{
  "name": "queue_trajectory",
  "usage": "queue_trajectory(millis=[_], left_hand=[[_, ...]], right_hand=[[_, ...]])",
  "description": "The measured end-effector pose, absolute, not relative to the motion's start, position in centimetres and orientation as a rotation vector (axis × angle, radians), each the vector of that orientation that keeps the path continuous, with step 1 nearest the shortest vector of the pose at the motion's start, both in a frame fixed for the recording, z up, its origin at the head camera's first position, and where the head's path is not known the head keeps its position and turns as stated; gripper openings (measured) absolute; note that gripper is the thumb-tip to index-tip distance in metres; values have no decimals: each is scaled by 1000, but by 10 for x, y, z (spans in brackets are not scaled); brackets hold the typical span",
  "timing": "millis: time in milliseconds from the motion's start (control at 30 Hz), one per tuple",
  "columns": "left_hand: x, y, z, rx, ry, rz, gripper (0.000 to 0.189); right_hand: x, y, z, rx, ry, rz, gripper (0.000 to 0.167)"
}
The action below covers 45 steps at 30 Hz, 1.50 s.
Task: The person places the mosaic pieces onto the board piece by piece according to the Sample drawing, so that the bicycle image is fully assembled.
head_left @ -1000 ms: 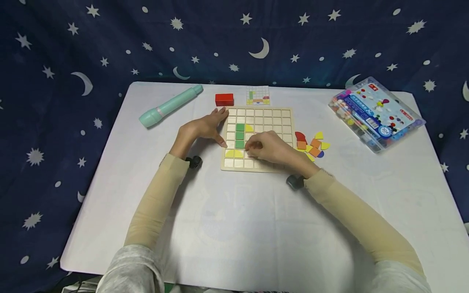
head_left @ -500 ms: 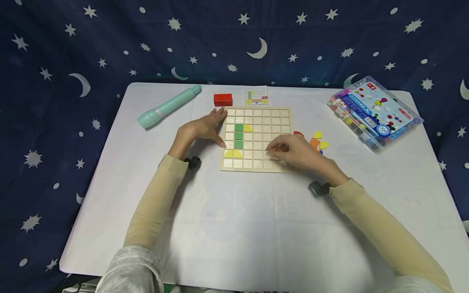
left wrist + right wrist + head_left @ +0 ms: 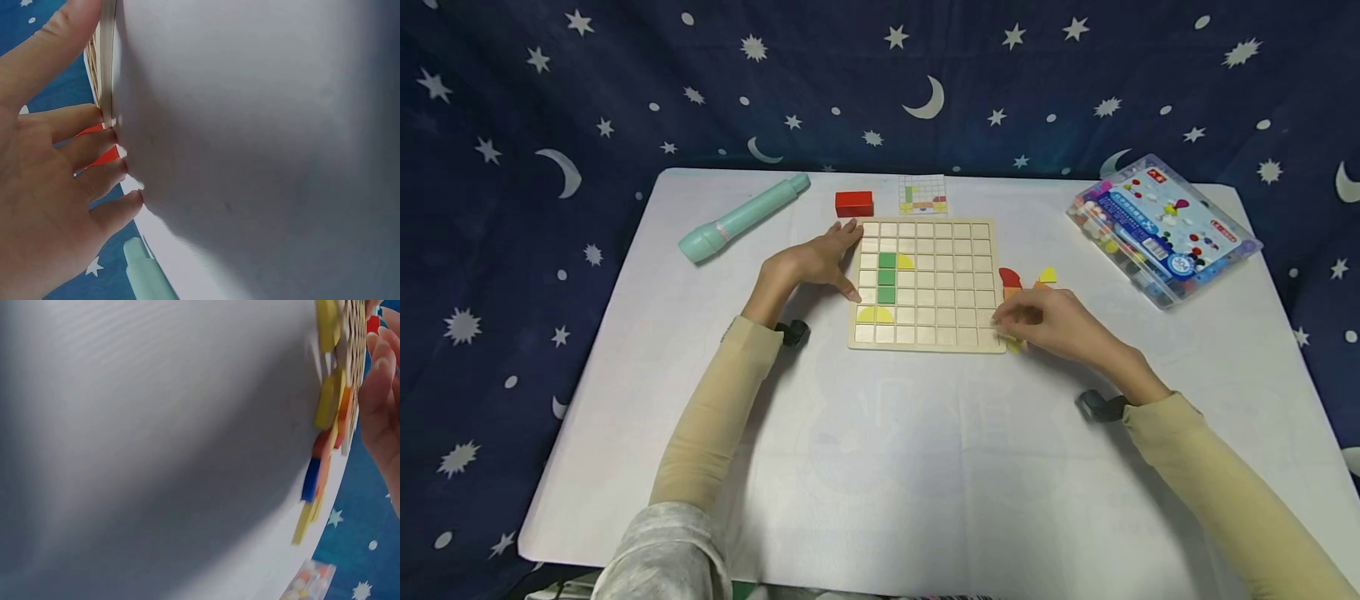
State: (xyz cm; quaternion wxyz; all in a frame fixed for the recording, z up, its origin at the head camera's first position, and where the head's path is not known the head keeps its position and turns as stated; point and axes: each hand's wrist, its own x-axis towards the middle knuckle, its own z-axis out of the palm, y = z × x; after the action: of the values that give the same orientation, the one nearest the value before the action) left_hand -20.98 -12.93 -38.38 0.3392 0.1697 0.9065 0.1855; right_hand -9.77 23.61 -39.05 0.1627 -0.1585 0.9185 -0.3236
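Observation:
A pale wooden grid board (image 3: 925, 317) lies on the table, holding green squares (image 3: 887, 278) in a column, a yellow quarter-circle piece (image 3: 905, 262) beside them and two yellow pieces (image 3: 875, 315) below. My left hand (image 3: 808, 258) rests at the board's left edge, fingers spread, thumb lower down; the left wrist view shows its fingertips at the edge. Over the board's right edge hovers my right hand (image 3: 1052, 323), fingers loosely bent, nothing seen between them. It partly hides a pile of pieces: red (image 3: 1011, 277), orange, yellow (image 3: 1047, 275) and a blue piece (image 3: 310, 480).
A printed pattern card (image 3: 922, 196) and a red block (image 3: 853, 204) are behind the board. To the left lies a mint-green tube (image 3: 745, 218); at back right, a clear plastic case (image 3: 1163, 232) of colourful small parts. A starry dark-blue cloth (image 3: 820, 75) hangs behind the white table (image 3: 820, 467).
My right hand has moved right, from the board's middle near the green squares to its right edge above the loose pieces. The left hand has stayed at the left edge.

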Motion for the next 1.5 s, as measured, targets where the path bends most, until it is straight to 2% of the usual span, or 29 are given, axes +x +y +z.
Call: queue_trajectory(millis=[333,533,1333,1500], left_hand=[[-210,-131,-385,418,2364,492,124],[-210,-130,-384,420,2359,493,125],[-210,-128,-384,417,2361,484,124],[-211,-129,-385,420,2365,481,125]], right_hand=[[-93,250,-393,-372,2590,-835,20],[-93,250,-397,-432,2576,-811,28],[-96,241,-396,-436,2570,-736,27],[-98,242,-397,-446,2580,-733,22]])
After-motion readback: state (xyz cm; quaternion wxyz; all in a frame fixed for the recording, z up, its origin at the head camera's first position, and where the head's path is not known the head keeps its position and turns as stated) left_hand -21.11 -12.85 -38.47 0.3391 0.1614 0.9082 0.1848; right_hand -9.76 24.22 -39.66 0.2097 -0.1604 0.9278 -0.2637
